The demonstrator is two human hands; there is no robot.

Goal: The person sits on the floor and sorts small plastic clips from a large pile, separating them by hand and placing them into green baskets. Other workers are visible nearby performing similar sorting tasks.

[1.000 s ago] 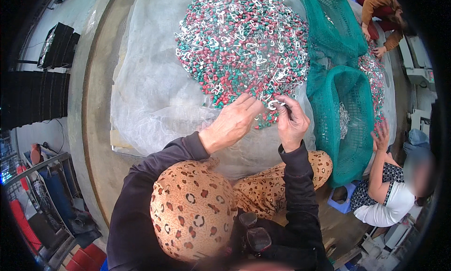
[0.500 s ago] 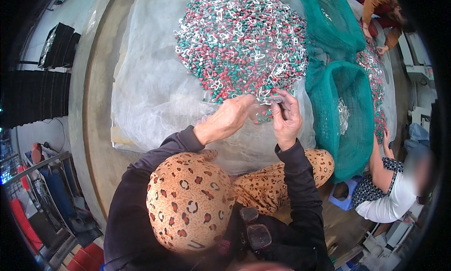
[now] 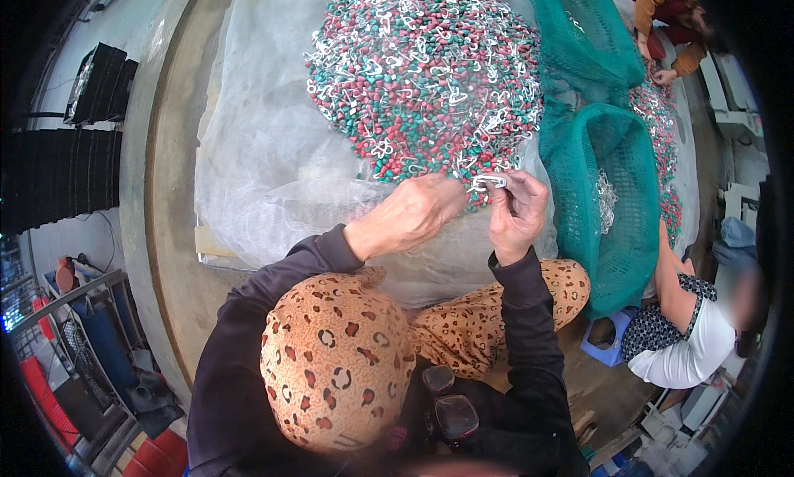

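A wide heap of small red and green pieces (image 3: 413, 88), mixed with white hook-shaped pieces, lies on a pale translucent sheet (image 3: 273, 163). At the heap's near edge, my right hand (image 3: 519, 212) pinches several white hook-shaped pieces (image 3: 490, 182) between thumb and fingers. My left hand (image 3: 418, 211) is just left of it, back upward and fingers bent together by the loose pieces. Its fingertips are partly hidden, and I cannot make out what they hold. A small gap separates the two hands.
To the right stands a green mesh basket (image 3: 571, 254) with white pieces (image 3: 606, 202) inside; another green basket (image 3: 579, 31) is beyond it. Two other people work at a second heap (image 3: 657, 138) at the right. A blue stool (image 3: 608, 336) stands near my right knee.
My right hand has shifted slightly right and nearer to me, with the white pieces still pinched. My left hand has moved a little right, its fingers still bent.
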